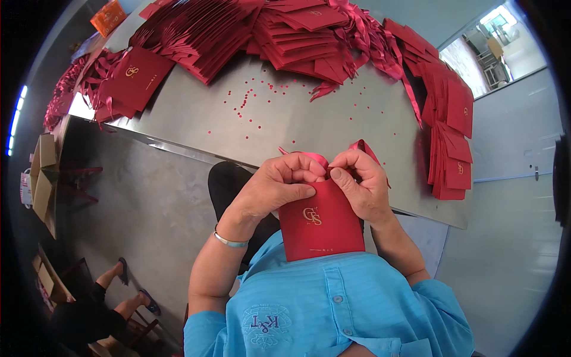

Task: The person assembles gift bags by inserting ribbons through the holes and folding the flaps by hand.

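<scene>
A red paper gift bag (pixel 321 229) with a gold emblem is held upright against my blue shirt, at the near edge of the metal table. My left hand (pixel 284 181) pinches its top left edge, thumb on the front. At the top right, my right hand (pixel 361 181) has its thumb and forefinger closed on a red ribbon (pixel 364 147) at the bag's rim. A loop of the ribbon stands up behind the fingers, and another end shows beyond my left hand. The fingertips hide where ribbon and bag meet.
Stacked red bags (pixel 196 38) line the far side of the metal table (pixel 196 110), with more bags (pixel 449 152) at the right. A ribbon bundle (pixel 377 44) lies between them. Small red paper dots are scattered mid-table. Cardboard boxes (pixel 44 172) and a seated person's legs (pixel 128 285) are at left.
</scene>
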Demonstrator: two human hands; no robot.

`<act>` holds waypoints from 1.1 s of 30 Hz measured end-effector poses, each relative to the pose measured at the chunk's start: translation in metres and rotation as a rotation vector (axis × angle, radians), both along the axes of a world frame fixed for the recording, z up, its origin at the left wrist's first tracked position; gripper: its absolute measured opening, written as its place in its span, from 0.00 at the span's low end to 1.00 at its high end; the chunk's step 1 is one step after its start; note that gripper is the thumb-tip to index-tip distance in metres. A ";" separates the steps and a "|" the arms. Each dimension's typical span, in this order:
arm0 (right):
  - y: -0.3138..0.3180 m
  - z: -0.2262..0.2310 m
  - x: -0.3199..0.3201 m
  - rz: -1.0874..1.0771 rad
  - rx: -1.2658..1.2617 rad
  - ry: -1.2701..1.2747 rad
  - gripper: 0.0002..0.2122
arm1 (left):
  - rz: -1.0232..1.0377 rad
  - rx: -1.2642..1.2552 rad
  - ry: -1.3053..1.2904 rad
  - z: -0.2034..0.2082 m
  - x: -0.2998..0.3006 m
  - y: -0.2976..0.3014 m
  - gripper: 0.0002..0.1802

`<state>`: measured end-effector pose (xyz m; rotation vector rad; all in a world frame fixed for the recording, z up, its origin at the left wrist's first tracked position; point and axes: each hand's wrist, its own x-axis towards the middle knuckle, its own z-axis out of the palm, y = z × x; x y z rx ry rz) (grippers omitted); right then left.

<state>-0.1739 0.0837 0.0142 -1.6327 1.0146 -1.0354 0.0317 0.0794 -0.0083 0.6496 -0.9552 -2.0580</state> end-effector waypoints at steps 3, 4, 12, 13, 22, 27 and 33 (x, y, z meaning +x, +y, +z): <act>0.001 0.002 0.006 -0.010 0.046 0.014 0.04 | 0.025 0.054 0.061 -0.006 0.001 0.004 0.21; 0.000 0.001 0.008 0.004 0.072 -0.001 0.04 | 0.032 0.065 0.102 -0.008 0.001 0.006 0.21; 0.000 -0.005 0.016 0.054 0.154 -0.005 0.04 | 0.041 0.045 0.179 -0.019 0.008 0.015 0.22; -0.001 -0.003 0.017 0.067 0.166 -0.024 0.04 | 0.051 0.054 0.151 -0.019 0.009 0.017 0.22; -0.009 -0.009 0.015 0.121 0.216 -0.097 0.04 | 0.117 0.036 0.120 -0.018 0.013 0.025 0.21; -0.011 -0.006 0.017 0.133 0.183 -0.136 0.04 | 0.148 0.050 0.062 -0.010 0.015 0.027 0.22; -0.011 0.003 0.023 0.205 0.021 0.102 0.05 | 0.160 0.037 -0.001 -0.014 0.015 0.025 0.21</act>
